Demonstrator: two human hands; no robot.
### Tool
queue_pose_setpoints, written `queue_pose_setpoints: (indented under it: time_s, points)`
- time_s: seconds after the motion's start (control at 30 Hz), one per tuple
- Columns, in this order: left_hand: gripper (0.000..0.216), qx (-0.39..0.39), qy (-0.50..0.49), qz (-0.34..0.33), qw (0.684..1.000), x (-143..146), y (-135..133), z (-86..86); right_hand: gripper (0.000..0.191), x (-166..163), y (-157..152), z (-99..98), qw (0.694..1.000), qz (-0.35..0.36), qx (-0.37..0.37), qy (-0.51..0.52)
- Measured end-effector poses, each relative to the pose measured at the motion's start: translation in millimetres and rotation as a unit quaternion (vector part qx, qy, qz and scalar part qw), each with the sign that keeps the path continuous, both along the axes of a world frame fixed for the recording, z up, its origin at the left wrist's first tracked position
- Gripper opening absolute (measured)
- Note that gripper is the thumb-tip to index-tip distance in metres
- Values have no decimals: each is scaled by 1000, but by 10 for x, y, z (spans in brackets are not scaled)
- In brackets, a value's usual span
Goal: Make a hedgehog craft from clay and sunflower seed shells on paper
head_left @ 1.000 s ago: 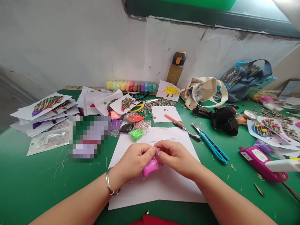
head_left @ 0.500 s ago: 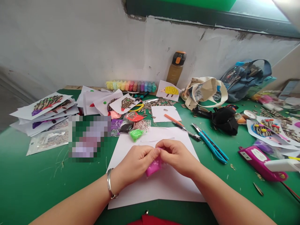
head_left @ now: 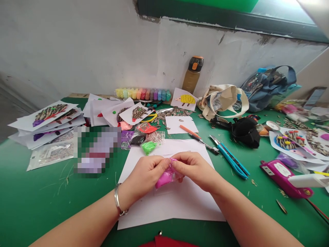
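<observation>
Between my two hands is a small clear plastic bag of bright pink modelling clay (head_left: pixel 164 177), held just above a white sheet of paper (head_left: pixel 185 207). My left hand (head_left: pixel 147 173) pinches the bag's top edge between thumb and fingers. On the other side, my right hand (head_left: pixel 195 169) pinches the same edge, its thumb close to the left thumb. A bit of pink shows at the pinched top. Bags of green clay (head_left: pixel 149 147), black clay (head_left: pixel 138 138) and red clay (head_left: pixel 146 127) lie just beyond the paper.
A blue utility knife (head_left: pixel 230 157), a pen (head_left: pixel 209 147) and an orange stick (head_left: pixel 189 131) lie right of the paper. Sunflower seeds (head_left: pixel 177 112) are scattered behind. Hedgehog pictures (head_left: pixel 48 115) are stacked left. A magenta glue gun (head_left: pixel 282 178) rests right; a bottle (head_left: pixel 192 75) stands by the wall.
The pink bag has shifted slightly left and up, and more of it shows between my hands. My fingers have moved a little along its top, with both hands still gripping it.
</observation>
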State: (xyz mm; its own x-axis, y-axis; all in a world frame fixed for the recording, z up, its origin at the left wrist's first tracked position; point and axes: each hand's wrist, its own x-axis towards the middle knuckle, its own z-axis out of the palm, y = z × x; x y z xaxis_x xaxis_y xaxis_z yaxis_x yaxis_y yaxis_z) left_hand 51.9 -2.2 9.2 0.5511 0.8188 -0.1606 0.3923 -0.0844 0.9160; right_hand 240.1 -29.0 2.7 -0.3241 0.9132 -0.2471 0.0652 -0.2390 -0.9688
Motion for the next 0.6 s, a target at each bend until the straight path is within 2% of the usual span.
queue_pose_setpoints:
  time_s: [0.1,0.3,0.5,0.6]
  points:
    - [45,13,1,-14,1000,8,-11,-13,14,-14,2,-26,999,-28,-9,-26]
    - [47,-7,3,37,999,11,18,-12,14,41,35,0,992,-86,-68,64]
    - [48,7,-9,72,997,1,51,-37,21,109,32,44,991,-68,-100,55]
    - [49,9,-21,95,995,-14,63,-37,20,145,46,33,987,-102,-90,80]
